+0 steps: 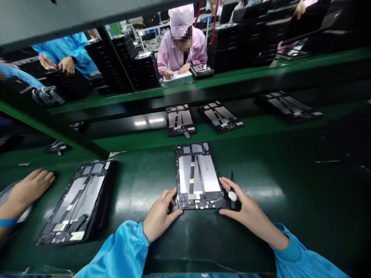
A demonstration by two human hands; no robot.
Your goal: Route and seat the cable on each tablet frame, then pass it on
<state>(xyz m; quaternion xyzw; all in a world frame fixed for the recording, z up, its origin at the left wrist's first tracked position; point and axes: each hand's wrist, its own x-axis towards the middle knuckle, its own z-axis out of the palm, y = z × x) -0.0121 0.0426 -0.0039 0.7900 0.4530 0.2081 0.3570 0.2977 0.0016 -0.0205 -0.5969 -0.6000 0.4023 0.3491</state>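
Note:
An opened tablet (199, 177) lies on the green bench in front of me, its inside facing up with silver battery panels and a dark ribbon cable. My left hand (160, 213) grips its lower left corner, thumb at the bottom edge and fingers along the side. At the lower right corner my right hand (245, 206) does the same with thumb and fingertips. A slim dark pointed tool with a white piece (232, 195) shows between the right thumb and fingers; whether the hand holds it or it lies on the bench, I cannot tell.
Another opened tablet (78, 200) rests atop something dark at left, near another person's hand (31, 187). Several opened tablets (181, 119) lie along the back strip. A green post (58, 119) slants at left. Across the bench, a person in pink (182, 46) writes beside black tray stacks (226, 46).

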